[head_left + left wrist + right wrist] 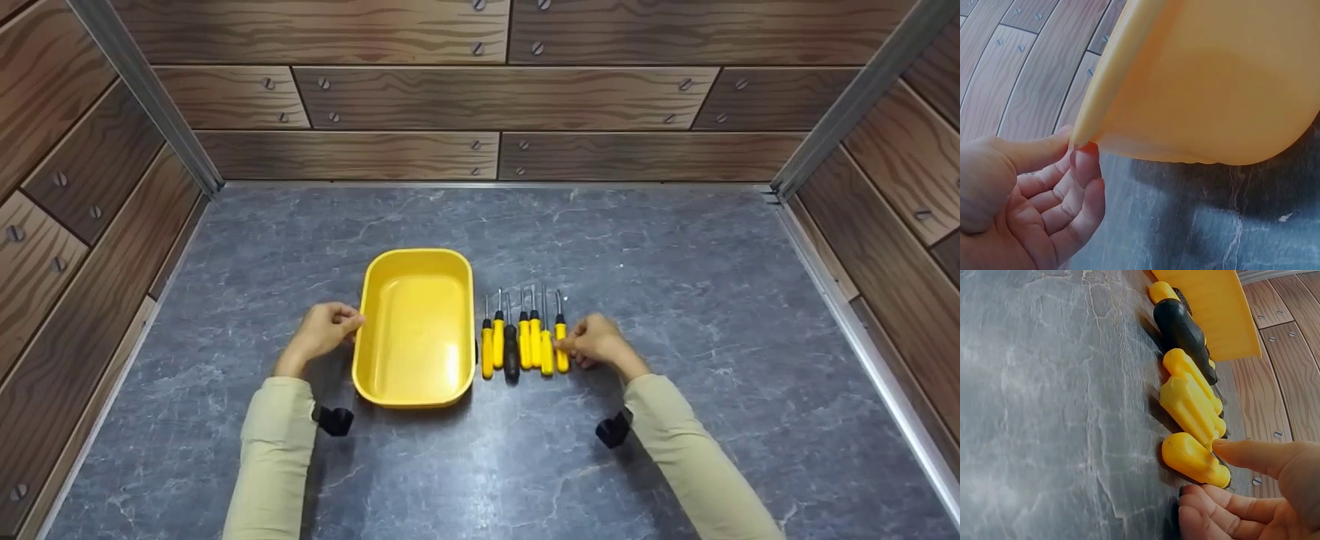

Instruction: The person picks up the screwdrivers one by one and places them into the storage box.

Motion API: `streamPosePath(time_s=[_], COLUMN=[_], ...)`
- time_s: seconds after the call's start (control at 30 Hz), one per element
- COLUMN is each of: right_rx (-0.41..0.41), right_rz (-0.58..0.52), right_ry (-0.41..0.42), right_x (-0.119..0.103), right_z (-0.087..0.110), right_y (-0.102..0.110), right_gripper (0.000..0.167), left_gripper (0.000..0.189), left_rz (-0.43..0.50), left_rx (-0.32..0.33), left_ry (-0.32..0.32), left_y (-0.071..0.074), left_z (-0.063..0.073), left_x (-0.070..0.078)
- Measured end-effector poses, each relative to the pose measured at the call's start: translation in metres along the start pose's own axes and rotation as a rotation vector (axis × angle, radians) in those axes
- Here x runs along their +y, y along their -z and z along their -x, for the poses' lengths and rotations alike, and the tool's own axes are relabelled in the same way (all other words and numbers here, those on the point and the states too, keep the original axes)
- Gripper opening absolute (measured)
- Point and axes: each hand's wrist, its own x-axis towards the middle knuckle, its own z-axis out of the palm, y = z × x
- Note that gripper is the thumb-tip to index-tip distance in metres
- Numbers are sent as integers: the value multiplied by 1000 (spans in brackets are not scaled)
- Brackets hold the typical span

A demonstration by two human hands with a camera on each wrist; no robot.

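Observation:
A yellow plastic bin stands on the table left of centre, with nothing in it. My left hand pinches its left rim between thumb and fingers, as the left wrist view shows close up. Along the bin's right side lies a row of several screwdrivers, shafts pointing away from me. Most have yellow handles; one black-handled screwdriver is among them. At the row's right end, my right hand pinches the handle of the outermost yellow screwdriver, thumb on one side and fingers on the other.
The dark grey marbled table runs back to a wood-patterned wall. Similar walls and metal edge strips bound it left and right. Black wrist devices hang beneath both sleeves.

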Motion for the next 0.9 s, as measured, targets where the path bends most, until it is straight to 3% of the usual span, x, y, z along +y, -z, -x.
streamPosePath(time_s=[0.33, 0.6, 0.9], right_rx=[1, 19, 26], right_rz=[-67, -56, -70], right_ry=[-50, -82, -101], right_x=[1, -3, -2], right_z=[-1, -3, -4], right_y=[-2, -4, -2], right_gripper=[21, 27, 21], left_gripper=[24, 23, 21], left_rz=[47, 73, 66], left_rx=[-19, 0, 11], left_ry=[28, 16, -10], left_y=[-4, -6, -11], left_z=[-2, -1, -5], left_x=[-3, -3, 5])
